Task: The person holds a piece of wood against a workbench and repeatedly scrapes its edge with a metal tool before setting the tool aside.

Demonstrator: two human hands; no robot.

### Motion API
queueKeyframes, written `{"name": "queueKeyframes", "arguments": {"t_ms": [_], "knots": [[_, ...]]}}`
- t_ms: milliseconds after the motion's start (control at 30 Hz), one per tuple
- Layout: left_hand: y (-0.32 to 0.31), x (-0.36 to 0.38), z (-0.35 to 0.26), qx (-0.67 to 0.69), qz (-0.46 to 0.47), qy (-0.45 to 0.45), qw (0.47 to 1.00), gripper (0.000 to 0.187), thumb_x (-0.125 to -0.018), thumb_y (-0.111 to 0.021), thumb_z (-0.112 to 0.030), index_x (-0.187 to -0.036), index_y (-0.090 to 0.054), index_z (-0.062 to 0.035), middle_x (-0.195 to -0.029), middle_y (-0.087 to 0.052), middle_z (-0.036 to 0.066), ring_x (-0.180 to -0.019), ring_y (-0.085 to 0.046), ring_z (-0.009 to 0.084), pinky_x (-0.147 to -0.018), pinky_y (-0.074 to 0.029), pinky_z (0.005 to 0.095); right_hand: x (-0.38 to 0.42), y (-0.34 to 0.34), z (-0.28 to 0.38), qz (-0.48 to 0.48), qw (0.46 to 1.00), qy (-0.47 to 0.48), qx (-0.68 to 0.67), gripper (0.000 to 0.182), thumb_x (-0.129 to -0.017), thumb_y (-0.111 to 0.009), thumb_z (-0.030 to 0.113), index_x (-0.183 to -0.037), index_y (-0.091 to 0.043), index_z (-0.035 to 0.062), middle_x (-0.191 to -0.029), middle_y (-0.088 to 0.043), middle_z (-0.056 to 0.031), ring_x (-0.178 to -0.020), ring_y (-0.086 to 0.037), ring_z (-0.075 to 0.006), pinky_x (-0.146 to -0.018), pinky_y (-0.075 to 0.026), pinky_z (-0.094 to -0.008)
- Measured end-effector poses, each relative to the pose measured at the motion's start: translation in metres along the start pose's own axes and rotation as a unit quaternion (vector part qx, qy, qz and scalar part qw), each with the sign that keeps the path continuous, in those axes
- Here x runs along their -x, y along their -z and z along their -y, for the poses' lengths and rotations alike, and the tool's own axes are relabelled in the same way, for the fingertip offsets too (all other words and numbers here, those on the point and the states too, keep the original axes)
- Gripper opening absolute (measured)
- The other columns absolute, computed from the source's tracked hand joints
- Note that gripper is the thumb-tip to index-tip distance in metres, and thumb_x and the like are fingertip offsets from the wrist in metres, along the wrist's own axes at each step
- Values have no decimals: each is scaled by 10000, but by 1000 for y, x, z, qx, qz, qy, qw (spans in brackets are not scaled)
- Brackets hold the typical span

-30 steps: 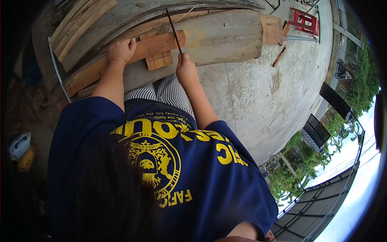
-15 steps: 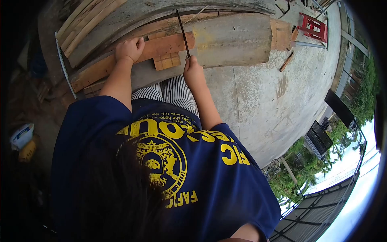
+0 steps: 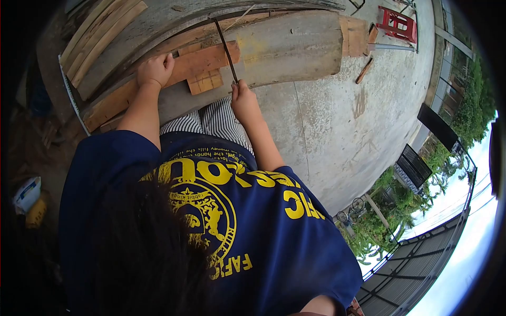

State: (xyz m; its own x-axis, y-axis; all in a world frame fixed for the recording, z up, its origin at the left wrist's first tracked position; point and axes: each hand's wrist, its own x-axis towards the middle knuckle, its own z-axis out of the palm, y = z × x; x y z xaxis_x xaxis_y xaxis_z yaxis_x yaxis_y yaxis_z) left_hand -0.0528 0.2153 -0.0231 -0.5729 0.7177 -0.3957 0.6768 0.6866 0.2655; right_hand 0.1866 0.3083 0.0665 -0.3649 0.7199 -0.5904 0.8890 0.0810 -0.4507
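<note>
A reddish-brown wooden plank [image 3: 203, 60] lies lengthwise in front of me, its right end near the middle of the work surface. My left hand [image 3: 154, 71] is closed and bears down on this plank; its fingertips are partly hidden. With my right hand [image 3: 246, 100] I grip the near end of a long, narrow dark saw [image 3: 225, 48], seen almost edge-on, so its teeth cannot be made out. It lies across the plank close to the right end. A shorter wood block [image 3: 205, 83] sticks out from beneath the plank on my side.
A wide grey board [image 3: 295, 50] extends right under the work. Several long wood strips [image 3: 103, 37] are stacked at upper left. A red plastic stool [image 3: 398, 23] and a loose wood scrap [image 3: 363, 71] are on the concrete floor [image 3: 337, 121] to the right.
The whole scene has shifted slightly left in view as my head turned. Both hands keep their grips, and the saw stays across the plank near its right end.
</note>
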Motion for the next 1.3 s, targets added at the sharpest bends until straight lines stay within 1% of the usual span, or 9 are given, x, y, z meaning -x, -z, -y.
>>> {"name": "queueKeyframes", "arguments": {"t_ms": [100, 167, 433, 600, 800, 967, 1000, 1100, 1300], "knots": [[0, -3, 2, -3, 5, 5, 1000, 386, -879, -398, -414, -864, -669, -138, -842, -659, 121, -786, -622, 324, -689, -494, 434, 30, 11, -1, 9, 1000, -2, 3, 221, -923, -437, 227, -890, -457, 10, -769, -582, -313, -779, -554, -492, -672, -442, -554], [-1, 0, 1, 6, -44, -15, 999, 388, -870, -404, -409, -807, -667, -131, -783, -663, 117, -746, -634, 313, -684, -504, 423, 43, 17, -1, 36, 998, -40, 23, 226, -925, -433, 230, -893, -457, 8, -770, -581, -314, -783, -552, -494, -674, -439, -558], [0, -2, 1, 2, -18, 1, 1000, 384, -867, -407, -413, -813, -672, -139, -794, -664, 123, -756, -636, 312, -690, -505, 420, -1, -1, 1, -17, 1000, 23, -1, 216, -921, -437, 227, -899, -469, 14, -775, -583, -312, -783, -554, -491, -671, -451, -549], [5, 1, -2, 7, -14, 5, 1000, 381, -864, -414, -409, -807, -673, -135, -793, -663, 126, -757, -635, 311, -694, -503, 418, 50, 9, -11, 3, 999, -41, 9, 208, -919, -441, 228, -905, -472, 23, -779, -584, -308, -779, -556, -486, -667, -456, -542], [3, 3, -1, 15, -21, -1, 1000, 380, -871, -415, -409, -824, -671, -132, -782, -657, 128, -729, -629, 326, -663, -503, 430, -9, -10, 5, -37, 999, 16, 2, 200, -922, -433, 224, -913, -471, 28, -786, -588, -304, -779, -559, -486, -665, -456, -541], [8, 3, -4, 24, -17, 4, 1000, 379, -867, -412, -405, -785, -667, -138, -766, -662, 125, -731, -636, 315, -687, -501, 421, 35, 3, -2, 2, 999, -15, 32, 181, -915, -447, 197, -910, -475, 19, -786, -584, -299, -785, -554, -480, -660, -453, -526], [7, 2, -2, 20, 4, 5, 1000, 374, -875, -401, -405, -868, -679, -154, -806, -663, 127, -752, -630, 331, -693, -498, 442, 41, 7, -8, 1, 999, -28, 24, 166, -908, -465, 172, -899, -479, 7, -776, -575, -299, -781, -545, -481, -653, -449, -513], [5, 2, -2, 24, -4, 0, 1000, 373, -874, -405, -405, -870, -683, -157, -798, -663, 127, -752, -629, 333, -698, -496, 442, 37, 11, -15, 2, 1000, -15, 22, 193, -915, -438, 219, -938, -475, 31, -800, -593, -296, -799, -562, -476, -674, -451, -543], [7, 3, -6, 8, -1, 10, 1000, 385, -870, -409, -403, -817, -676, -130, -774, -661, 137, -730, -633, 330, -687, -497, 436, -12, -3, 1, -26, 998, 50, -1, 208, -917, -437, 205, -911, -473, 0, -786, -583, -305, -795, -556, -481, -676, -450, -538]]}}
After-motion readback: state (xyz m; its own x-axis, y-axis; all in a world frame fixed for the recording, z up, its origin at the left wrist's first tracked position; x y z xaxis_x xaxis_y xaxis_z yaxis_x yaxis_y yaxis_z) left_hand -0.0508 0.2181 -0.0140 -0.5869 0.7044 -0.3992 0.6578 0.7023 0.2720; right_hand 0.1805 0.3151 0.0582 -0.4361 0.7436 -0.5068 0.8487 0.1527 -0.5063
